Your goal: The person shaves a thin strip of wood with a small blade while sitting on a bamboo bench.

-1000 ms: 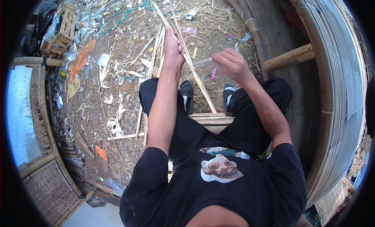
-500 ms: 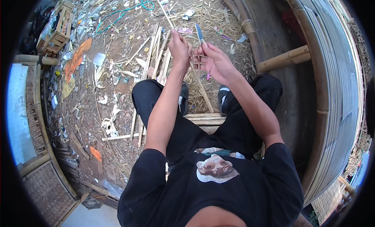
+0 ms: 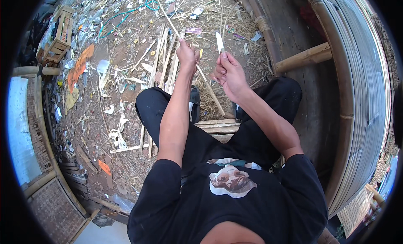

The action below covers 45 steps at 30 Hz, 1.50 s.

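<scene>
Between my knees, my left hand [image 3: 187,56] is closed around a long, thin bamboo strip [image 3: 209,86]. The strip slants from the upper left, through the fist, down toward my feet. To the right of it my right hand [image 3: 230,74] grips a knife [image 3: 220,43] with its blade pointing up and away from me. The handle is mostly hidden in my fingers. A gap separates the knife from the strip. A thin curved sliver [image 3: 225,23] shows just beyond the blade.
Several split bamboo strips [image 3: 158,55] lie on the littered ground left of my hands. A wooden crate [image 3: 61,34] stands at the far left, near an orange scrap [image 3: 79,67]. A bamboo-framed structure [image 3: 346,101] rises along my right side. Wooden slats [image 3: 218,128] lie between my feet.
My right hand and the knife have moved down and right, away from the strip, and the blade has turned to show its bright face. My left hand has shifted slightly left with the strip.
</scene>
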{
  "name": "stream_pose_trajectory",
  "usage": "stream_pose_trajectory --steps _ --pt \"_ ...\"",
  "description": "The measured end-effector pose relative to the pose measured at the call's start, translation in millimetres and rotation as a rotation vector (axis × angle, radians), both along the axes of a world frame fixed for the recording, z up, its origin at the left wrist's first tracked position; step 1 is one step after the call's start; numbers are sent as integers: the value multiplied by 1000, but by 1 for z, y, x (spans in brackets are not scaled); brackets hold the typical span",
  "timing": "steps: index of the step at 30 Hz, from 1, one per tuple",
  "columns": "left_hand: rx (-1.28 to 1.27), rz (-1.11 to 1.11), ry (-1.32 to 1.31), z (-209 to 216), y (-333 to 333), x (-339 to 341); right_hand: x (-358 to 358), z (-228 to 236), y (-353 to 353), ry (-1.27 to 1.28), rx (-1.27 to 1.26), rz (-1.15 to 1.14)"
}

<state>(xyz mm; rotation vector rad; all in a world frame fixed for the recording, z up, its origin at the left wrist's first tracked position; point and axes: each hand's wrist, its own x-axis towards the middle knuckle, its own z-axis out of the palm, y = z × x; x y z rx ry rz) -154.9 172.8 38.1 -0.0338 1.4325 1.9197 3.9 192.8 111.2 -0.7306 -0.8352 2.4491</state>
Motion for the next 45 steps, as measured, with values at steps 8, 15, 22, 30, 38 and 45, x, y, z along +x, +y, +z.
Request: stream_pose_trajectory --steps 8,15,22,30,38,45 --pt "4 31 -94 -26 1 -4 6 -5 -14 -112 203 -16" --pt "-64 128 -161 -42 15 1 12 -12 -26 -213 562 -8" --pt "-247 205 -21 -75 -15 -43 42 19 -48 -197 741 -35" --pt "-111 27 224 -18 -25 -46 20 -35 35 -466 1357 -210" --pt "-9 -282 212 65 -30 -10 44 9 53 -853 1169 80" --pt "36 -365 109 91 -49 13 121 44 43 -1293 1817 178"
